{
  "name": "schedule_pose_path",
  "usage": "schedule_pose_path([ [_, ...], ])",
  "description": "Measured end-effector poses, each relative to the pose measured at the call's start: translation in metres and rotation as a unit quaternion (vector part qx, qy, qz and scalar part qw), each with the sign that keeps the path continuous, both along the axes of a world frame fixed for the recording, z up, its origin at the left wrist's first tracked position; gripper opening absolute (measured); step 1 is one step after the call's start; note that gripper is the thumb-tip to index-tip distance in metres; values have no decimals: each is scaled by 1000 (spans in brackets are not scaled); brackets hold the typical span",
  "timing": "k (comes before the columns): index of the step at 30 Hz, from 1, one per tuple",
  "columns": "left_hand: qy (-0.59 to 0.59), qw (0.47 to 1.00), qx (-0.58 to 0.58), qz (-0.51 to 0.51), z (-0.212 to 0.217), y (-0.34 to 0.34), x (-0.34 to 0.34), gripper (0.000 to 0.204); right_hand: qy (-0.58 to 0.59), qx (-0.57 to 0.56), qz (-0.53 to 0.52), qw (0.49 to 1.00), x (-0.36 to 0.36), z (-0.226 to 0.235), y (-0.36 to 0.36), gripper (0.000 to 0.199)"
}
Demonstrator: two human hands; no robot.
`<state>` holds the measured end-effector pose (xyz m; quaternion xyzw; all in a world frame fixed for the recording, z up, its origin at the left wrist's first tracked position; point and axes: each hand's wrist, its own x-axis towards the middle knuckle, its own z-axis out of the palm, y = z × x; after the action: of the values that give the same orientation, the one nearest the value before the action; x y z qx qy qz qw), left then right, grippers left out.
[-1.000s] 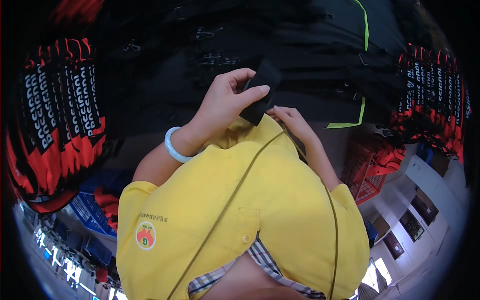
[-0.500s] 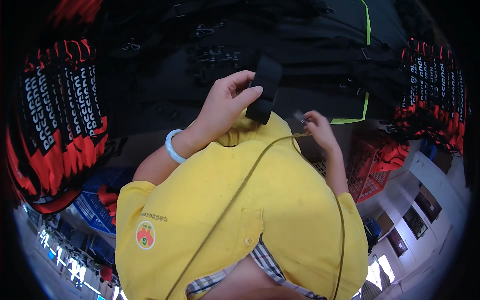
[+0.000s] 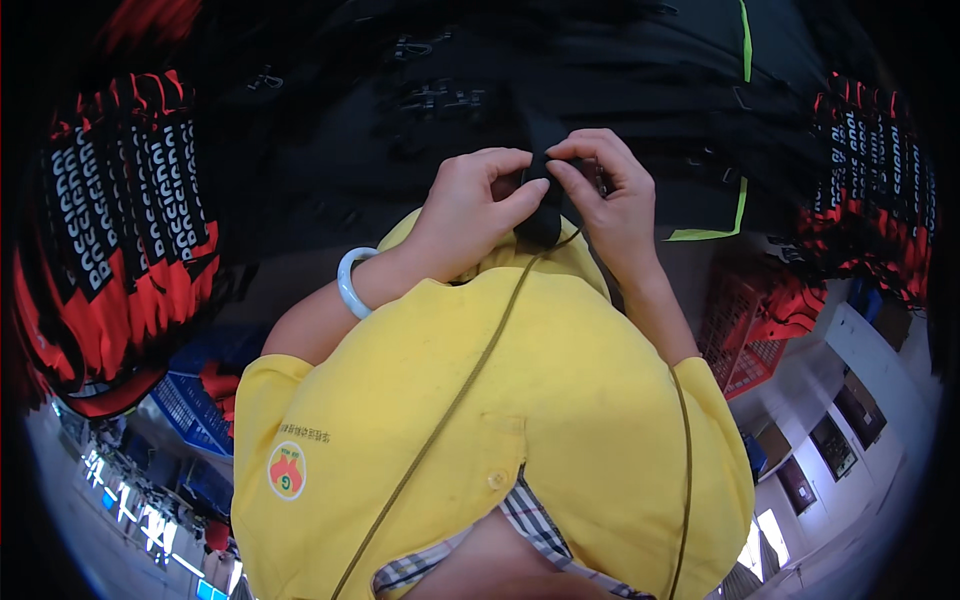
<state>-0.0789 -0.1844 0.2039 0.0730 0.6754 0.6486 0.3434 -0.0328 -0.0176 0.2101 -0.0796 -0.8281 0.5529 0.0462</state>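
My left hand [image 3: 468,208], with a pale bangle [image 3: 350,283] on its wrist, pinches a wide black strap [image 3: 541,224] between thumb and fingers. Against the strap's right side, my right hand [image 3: 617,205] has its thumb and forefinger pinched together on it. A small metal thing, too dark to name, shows inside the curled fingers of that hand. From there an olive cord [image 3: 465,390] runs down over my yellow shirt. Much of the strap is hidden by the fingers or blends into the black fabric [image 3: 330,180] behind it.
Metal hooks and buckles [image 3: 440,98] lie on the black fabric, which has bright green edging [image 3: 742,205]. Stacks of black and red printed pieces stand left [image 3: 130,220] and right [image 3: 875,190]. A blue crate [image 3: 195,400] and a red crate [image 3: 745,335] sit lower down.
My right hand has moved left and up from beside my body to the strap and now pinches it. The cord has swung along with it. My left hand keeps its hold on the strap.
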Motion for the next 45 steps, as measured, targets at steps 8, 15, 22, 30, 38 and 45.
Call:
schedule_pose_path([
  [8, 128, 988, -77, -48, 1, 8, -1, 23, -37, 99, 58, 993, -2, 7, 3, 14],
  [15, 270, 952, -139, -47, 2, 11, -3, 16, -241, -434, 46, 867, 4, 8, 44, 13],
  [22, -28, 999, -30, 14, 0, 8, -12, 27, -126, -136, -67, 980, 10, -3, 42, 24],
  [30, -57, 998, 19, -20, 13, 4, -16, 35, -81, 25, 16, 996, 15, 12, 27, 19],
  [38, -60, 998, -7, -18, 13, 0, -12, 27, -32, 110, 36, 993, 14, 11, 23, 22],
  [45, -47, 999, 10, 6, 11, -1, -6, 24, -16, 148, 76, 986, 12, 13, 24, 26],
])
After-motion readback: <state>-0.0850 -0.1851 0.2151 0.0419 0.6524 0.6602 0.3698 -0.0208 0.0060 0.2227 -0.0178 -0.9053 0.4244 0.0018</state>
